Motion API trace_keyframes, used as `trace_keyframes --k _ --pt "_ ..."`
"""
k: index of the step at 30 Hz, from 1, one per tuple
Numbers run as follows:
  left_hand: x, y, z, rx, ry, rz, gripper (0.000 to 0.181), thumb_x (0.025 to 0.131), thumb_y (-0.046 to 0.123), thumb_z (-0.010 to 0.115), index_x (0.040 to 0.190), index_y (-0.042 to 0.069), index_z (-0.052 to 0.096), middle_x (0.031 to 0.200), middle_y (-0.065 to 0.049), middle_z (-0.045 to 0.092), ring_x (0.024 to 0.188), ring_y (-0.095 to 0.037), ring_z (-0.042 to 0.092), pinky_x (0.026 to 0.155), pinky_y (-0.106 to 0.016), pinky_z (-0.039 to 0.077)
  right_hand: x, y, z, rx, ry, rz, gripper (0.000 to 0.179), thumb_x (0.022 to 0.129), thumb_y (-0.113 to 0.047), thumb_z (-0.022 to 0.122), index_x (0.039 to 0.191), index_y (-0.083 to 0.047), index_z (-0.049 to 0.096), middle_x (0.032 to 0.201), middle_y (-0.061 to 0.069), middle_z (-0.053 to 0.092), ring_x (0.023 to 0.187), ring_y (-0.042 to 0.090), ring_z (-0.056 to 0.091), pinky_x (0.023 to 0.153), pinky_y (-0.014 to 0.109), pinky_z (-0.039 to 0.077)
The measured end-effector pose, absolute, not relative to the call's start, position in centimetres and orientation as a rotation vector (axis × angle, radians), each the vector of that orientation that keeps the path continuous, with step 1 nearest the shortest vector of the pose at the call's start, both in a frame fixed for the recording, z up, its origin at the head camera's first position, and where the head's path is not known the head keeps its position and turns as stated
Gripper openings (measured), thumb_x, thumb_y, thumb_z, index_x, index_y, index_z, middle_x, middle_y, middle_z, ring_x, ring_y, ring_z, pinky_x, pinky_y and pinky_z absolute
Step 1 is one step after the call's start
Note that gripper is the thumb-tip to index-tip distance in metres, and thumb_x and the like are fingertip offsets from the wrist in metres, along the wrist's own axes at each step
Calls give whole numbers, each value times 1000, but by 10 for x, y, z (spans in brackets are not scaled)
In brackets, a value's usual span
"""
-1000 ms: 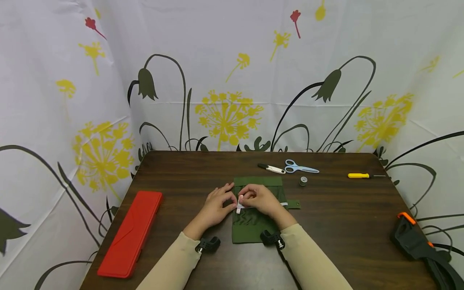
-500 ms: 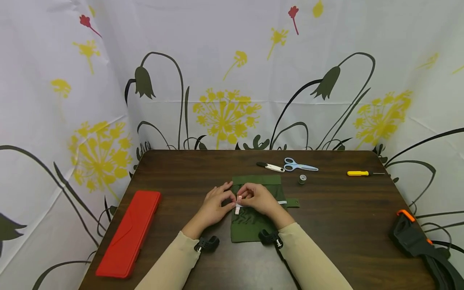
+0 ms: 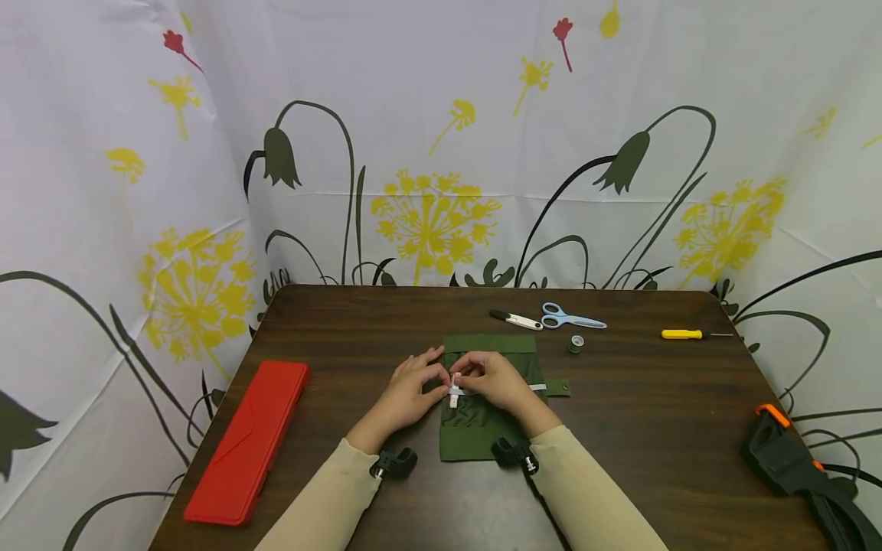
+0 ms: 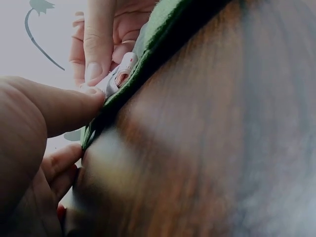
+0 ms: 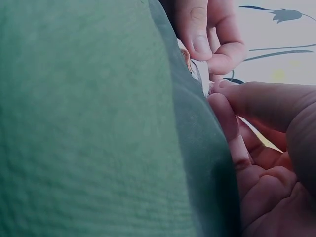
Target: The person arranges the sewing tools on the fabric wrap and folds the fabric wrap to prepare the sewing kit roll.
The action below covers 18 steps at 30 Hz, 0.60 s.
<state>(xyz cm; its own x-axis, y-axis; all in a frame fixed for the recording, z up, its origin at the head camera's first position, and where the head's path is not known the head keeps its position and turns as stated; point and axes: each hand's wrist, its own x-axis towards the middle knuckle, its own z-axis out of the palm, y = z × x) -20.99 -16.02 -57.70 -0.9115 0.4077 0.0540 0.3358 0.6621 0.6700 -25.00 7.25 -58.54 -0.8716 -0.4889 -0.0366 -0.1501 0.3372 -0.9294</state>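
A green fabric pouch [image 3: 482, 444] lies unfolded on the table, with a white elastic strap [image 3: 538, 387] across it. A small folded pinkish-white strip [image 3: 454, 401], which looks like a folded measuring tape, sits at the strap near the pouch's left edge. My left hand [image 3: 411, 394] pinches the strap there between thumb and finger. My right hand [image 3: 492, 379] pinches the strip from the right, its fingertips close to the left ones. In the left wrist view, the layered folds of the strip [image 4: 123, 76] show beside the fingers. Fingers hide part of the strip and strap.
Behind the pouch lie a black-and-white seam ripper or cutter [image 3: 517, 319], light-blue scissors [image 3: 572, 317] and a small round spool [image 3: 576, 344]. A yellow-handled screwdriver [image 3: 682, 334] lies right, a red case [image 3: 248, 444] left. A black-and-orange strapped object [image 3: 779, 444] stands at the right edge.
The strip has settled slightly lower and straighter across the strap between my fingers. Both hands stay almost in the same place, and the other things have not moved on the table.
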Motion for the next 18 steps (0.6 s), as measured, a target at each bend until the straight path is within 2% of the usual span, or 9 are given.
trace_keyframes --k 6,11,14,18 --pt "-209 -158 -576 611 2774 1091 6 105 25 75 103 27 69 174 -10 44 166 -38 32 135 -68 14 -250 74 -585 -576 2321 -1522 16 101 -19 80 116 -15 84 98 2 79 77 15 69 71 29 56" --pt "-209 -159 -576 605 2759 1092 17 102 20 78 109 17 62 176 -13 40 166 -39 31 135 -68 14 -249 74 -586 -540 2280 -1575 21 101 -15 80 122 -14 83 112 6 76 78 14 71 72 26 60" --pt "-210 -162 -576 596 2715 1097 36 100 26 80 124 12 58 178 -12 35 168 -37 28 136 -65 10 -248 74 -586 -497 2216 -1648 23 101 -12 79 124 -11 80 120 11 71 80 15 73 75 27 64" --pt "-210 -165 -577 634 2694 1023 87 94 46 86 162 9 46 182 -8 26 170 -33 22 137 -63 7 -248 75 -586 -487 2149 -1703 25 103 -12 76 127 -6 78 115 15 74 81 16 74 79 31 66"
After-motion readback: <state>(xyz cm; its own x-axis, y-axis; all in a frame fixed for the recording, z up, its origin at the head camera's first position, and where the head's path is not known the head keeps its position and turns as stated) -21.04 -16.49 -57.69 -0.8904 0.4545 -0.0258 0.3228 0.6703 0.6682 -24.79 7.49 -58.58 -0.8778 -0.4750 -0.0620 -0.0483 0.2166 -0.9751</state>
